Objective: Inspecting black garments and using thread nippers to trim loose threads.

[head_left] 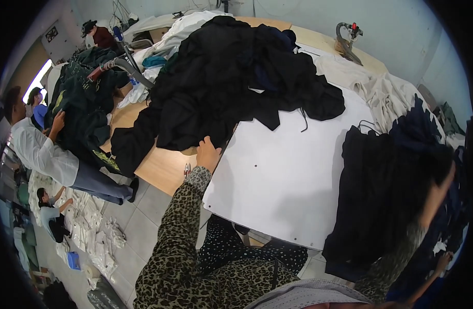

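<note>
My left hand is at the front edge of a big heap of black garments, beside the left edge of a white board. Its fingers are loosely bent and apart, the tips near the black cloth, with nothing visibly gripped. Over at the far right, my right hand is smeared by motion beside dark cloth. A stack of black garments lies there, hanging over the board's front edge, with navy cloth behind it. Whether the right hand grips any cloth cannot be made out.
Small thread snips lie on the wooden tabletop. Cream cloth is piled at the back right. A grey hose stands left of the heap. A person in a white shirt handles dark green garments at left.
</note>
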Demonstrator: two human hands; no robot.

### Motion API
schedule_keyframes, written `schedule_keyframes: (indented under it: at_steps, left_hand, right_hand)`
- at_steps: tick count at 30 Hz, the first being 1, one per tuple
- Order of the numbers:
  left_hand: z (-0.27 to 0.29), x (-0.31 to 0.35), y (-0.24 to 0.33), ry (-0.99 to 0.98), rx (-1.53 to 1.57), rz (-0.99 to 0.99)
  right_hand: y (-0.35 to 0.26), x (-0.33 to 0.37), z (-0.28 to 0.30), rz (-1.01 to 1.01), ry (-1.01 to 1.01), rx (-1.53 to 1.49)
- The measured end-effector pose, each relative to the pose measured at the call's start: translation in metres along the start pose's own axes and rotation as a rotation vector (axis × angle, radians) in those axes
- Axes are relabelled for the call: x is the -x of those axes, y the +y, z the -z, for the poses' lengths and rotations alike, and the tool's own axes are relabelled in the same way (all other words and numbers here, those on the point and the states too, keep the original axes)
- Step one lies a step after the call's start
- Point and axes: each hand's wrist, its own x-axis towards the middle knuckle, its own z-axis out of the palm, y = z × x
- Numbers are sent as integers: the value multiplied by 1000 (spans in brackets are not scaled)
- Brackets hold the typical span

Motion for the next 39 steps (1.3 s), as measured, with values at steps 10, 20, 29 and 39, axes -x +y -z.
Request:
schedule_keyframes:
  at_steps: [10, 20, 29, 39]
  left_hand:
    - [37, -38, 89, -304, 861, -493]
    - [-9, 109, 130, -285, 766, -764]
    - [-25, 164, 60, -475, 674, -594]
    - [-11, 120, 21, -193, 434, -611]
  right_hand:
    - [-61, 98, -92, 128, -464, 331]
    - [-135, 207, -203, -1453, -951, -1338]
    - [-162, 244, -265, -1263, -1037, -1184]
    - [-139, 288, -107, -945, -1260, -649]
